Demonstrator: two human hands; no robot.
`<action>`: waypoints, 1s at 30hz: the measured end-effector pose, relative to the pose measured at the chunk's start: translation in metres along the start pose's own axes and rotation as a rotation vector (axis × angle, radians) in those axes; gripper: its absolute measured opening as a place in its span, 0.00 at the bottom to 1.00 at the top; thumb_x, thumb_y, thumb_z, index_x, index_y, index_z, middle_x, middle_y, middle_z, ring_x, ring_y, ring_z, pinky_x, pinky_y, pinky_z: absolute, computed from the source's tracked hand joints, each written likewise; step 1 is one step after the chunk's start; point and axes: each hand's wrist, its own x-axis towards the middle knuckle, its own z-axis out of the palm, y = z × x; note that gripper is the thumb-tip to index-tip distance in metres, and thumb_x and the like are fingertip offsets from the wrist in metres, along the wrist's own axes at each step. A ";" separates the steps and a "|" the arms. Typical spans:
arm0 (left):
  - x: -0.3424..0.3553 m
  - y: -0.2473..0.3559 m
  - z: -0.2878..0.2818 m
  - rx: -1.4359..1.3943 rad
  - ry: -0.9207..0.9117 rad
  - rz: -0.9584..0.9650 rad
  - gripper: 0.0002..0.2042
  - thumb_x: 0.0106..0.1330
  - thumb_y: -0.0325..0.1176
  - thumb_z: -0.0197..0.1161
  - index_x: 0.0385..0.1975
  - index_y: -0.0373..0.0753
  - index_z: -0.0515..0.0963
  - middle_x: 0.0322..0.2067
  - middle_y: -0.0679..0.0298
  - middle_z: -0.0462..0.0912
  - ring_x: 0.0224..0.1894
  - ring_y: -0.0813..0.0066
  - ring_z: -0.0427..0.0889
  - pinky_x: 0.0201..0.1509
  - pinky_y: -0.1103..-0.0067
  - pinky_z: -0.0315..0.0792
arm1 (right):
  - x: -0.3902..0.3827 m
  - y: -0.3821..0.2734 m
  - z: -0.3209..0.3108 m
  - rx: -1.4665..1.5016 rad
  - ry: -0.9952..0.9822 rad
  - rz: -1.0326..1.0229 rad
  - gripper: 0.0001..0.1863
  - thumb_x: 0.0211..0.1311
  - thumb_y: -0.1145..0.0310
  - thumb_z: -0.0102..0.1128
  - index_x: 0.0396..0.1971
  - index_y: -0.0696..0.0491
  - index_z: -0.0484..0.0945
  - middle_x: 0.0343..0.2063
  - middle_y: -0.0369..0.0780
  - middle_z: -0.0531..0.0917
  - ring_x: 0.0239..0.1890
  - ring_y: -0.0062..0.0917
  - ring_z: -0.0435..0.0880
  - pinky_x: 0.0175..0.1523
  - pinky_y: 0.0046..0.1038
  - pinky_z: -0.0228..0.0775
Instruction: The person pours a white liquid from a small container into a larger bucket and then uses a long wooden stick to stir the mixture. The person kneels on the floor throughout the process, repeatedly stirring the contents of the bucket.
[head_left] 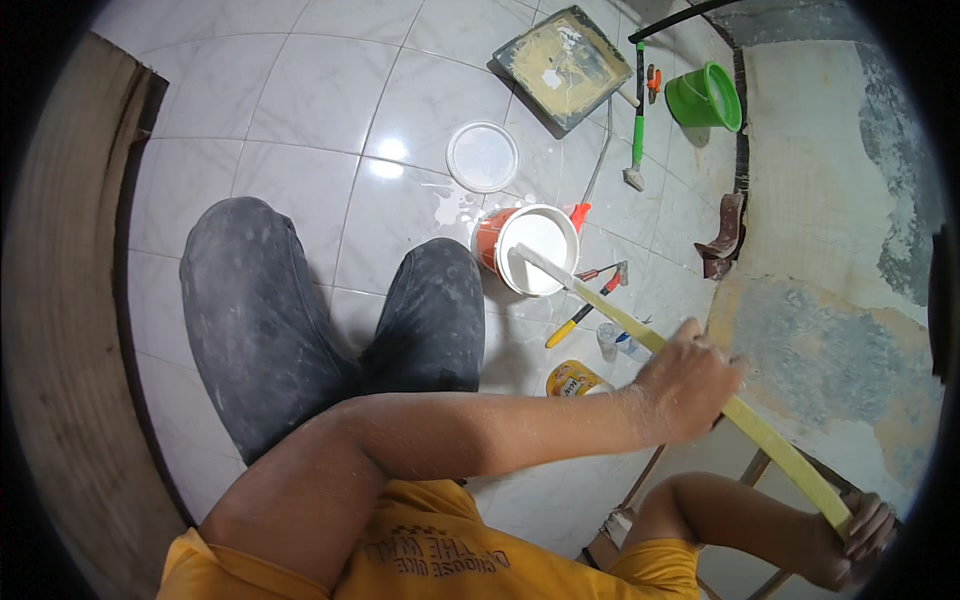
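Gripping a long pale-yellow stick (785, 460) with 2 hands, with the left hand (688, 385) closed around it partway along and the right hand (868, 535) wrapped around its end at the lower right. Slanting it across the tiled floor (310, 80), with its whitened far end inside the mouth of an orange-and-white bucket (488, 238) holding white liquid (548, 226). Having a white lid (483, 157) and a yellow-handled tool (563, 333) near that bucket, a yellow tub (570, 378) closer to the left hand, and a smeared tray (532, 98) and green pail (690, 100) farther off.
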 end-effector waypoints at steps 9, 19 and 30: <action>0.017 -0.076 0.008 -0.021 0.142 -0.029 0.08 0.59 0.21 0.65 0.37 0.35 0.76 0.33 0.54 0.84 0.41 0.51 0.84 0.54 0.62 0.69 | -0.039 0.102 0.084 -0.387 0.251 -0.136 0.15 0.68 0.70 0.57 0.21 0.47 0.67 0.15 0.31 0.63 0.14 0.16 0.60 0.27 0.22 0.57; -0.016 -0.070 -0.013 0.050 0.071 -0.089 0.12 0.58 0.23 0.68 0.39 0.36 0.74 0.32 0.54 0.83 0.42 0.51 0.84 0.54 0.61 0.69 | -0.036 0.100 0.066 -0.218 0.101 0.034 0.16 0.70 0.72 0.56 0.20 0.48 0.66 0.16 0.31 0.64 0.14 0.14 0.62 0.26 0.24 0.59; 0.017 -0.050 -0.008 0.009 0.069 -0.018 0.11 0.61 0.23 0.65 0.42 0.34 0.74 0.33 0.54 0.84 0.44 0.54 0.85 0.56 0.62 0.68 | -0.015 0.069 0.043 -0.310 0.110 -0.070 0.16 0.66 0.73 0.56 0.18 0.47 0.65 0.15 0.32 0.66 0.16 0.16 0.64 0.29 0.24 0.60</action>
